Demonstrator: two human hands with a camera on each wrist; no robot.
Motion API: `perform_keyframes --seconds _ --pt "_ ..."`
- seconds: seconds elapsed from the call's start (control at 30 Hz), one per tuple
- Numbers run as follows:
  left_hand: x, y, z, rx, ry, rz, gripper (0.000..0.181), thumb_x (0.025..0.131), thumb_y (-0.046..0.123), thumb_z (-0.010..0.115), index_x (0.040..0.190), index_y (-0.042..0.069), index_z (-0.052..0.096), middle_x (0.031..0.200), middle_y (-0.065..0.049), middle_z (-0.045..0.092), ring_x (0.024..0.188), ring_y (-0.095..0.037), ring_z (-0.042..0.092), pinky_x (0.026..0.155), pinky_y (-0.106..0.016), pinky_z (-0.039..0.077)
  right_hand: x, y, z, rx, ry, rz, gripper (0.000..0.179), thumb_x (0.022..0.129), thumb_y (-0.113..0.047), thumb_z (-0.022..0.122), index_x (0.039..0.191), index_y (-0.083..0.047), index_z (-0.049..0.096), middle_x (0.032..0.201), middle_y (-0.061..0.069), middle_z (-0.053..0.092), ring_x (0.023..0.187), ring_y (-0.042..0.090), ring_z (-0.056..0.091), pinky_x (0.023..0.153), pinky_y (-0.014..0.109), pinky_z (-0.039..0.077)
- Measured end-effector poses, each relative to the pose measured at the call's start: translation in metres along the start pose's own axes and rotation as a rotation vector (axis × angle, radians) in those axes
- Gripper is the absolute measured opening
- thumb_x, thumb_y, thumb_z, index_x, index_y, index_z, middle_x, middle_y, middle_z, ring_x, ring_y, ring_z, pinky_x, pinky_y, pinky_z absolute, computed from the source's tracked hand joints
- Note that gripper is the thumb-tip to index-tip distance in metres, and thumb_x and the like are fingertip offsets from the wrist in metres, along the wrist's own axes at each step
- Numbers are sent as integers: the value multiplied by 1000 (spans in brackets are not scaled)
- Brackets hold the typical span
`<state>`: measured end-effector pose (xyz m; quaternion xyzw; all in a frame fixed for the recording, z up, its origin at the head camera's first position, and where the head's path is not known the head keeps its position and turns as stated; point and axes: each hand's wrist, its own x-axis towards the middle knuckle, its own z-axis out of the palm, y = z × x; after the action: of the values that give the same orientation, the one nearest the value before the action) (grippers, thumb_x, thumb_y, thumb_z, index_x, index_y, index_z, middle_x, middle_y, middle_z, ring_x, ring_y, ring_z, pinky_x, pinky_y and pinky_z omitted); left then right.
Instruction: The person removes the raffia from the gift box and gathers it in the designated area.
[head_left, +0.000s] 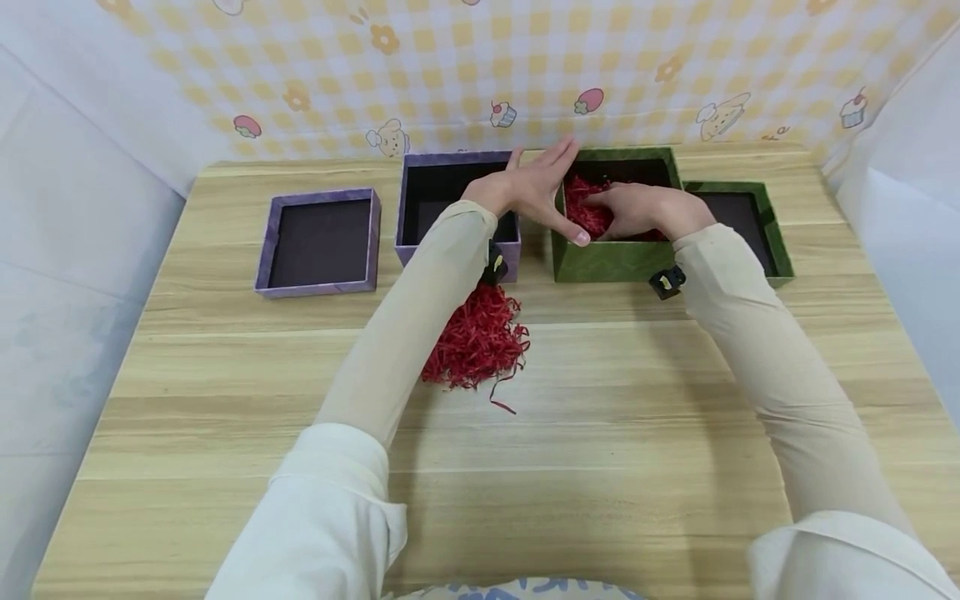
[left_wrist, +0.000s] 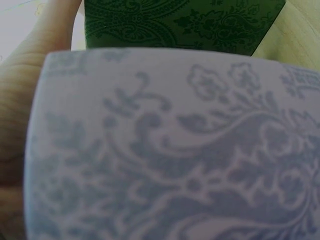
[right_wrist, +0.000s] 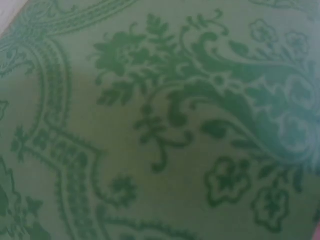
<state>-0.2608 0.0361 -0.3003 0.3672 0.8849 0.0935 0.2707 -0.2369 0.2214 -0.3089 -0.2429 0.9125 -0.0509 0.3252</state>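
Observation:
A green patterned box [head_left: 617,262] stands at the back of the table, with red shredded paper [head_left: 581,204] inside. My right hand [head_left: 645,208] reaches over its front wall into the shreds; its fingertips are partly hidden there, and I cannot tell whether they grip any. My left hand [head_left: 536,192] has its fingers spread along the green box's left edge, the thumb at the front left corner. Under the left wrist stands a purple patterned box [head_left: 457,158], dark inside. Its wall [left_wrist: 175,150] fills most of the left wrist view, and the green wall [right_wrist: 150,125] fills the right one.
Red shredded paper [head_left: 480,337] lies heaped in front of the purple box, a loose strand trailing from it. A shallow purple lid [head_left: 318,290] lies at left, a green lid [head_left: 776,233] at right. A yellow checked cloth [head_left: 450,67] hangs behind the table.

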Motion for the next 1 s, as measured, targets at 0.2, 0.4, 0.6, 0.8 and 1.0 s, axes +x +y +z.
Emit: perform_keyframes --seconds 0.2,0.4,0.6,0.8,1.0 --pt "0 -2 1 3 1 0 130 62 81 57 141 23 -29 145 7 -34 132 -4 -23 99 -45 -26 6 1 3 52 -66 46 74 94 -31 52 149 -2 12 145 36 10 133 50 4 103 62 14" --pt "1 0 1 0 -3 11 129 63 80 57 141 22 -29 145 7 -35 132 -4 -24 99 -45 -26 9 0 9 25 -82 94 76 95 -35 49 149 -5 6 142 41 -1 128 58 5 100 67 9" --pt "1 0 1 1 -3 5 130 64 80 57 141 21 -29 145 7 -35 132 -4 -24 99 -45 -26 12 -1 12 37 -77 123 76 95 -35 49 149 -6 5 143 40 -3 127 60 4 100 68 7" --pt "0 1 1 5 1 3 130 64 80 57 141 21 -29 145 6 -35 132 -4 -23 100 -45 -26 15 0 13 75 -70 179 78 95 -37 48 150 -8 1 143 39 -11 125 63 -3 96 72 9" --pt "0 1 2 6 4 3 129 64 80 57 141 21 -29 146 6 -34 134 -6 -20 100 -45 -26 15 1 13 75 -61 181 78 94 -31 51 149 -5 3 143 40 -2 125 62 7 97 69 16"
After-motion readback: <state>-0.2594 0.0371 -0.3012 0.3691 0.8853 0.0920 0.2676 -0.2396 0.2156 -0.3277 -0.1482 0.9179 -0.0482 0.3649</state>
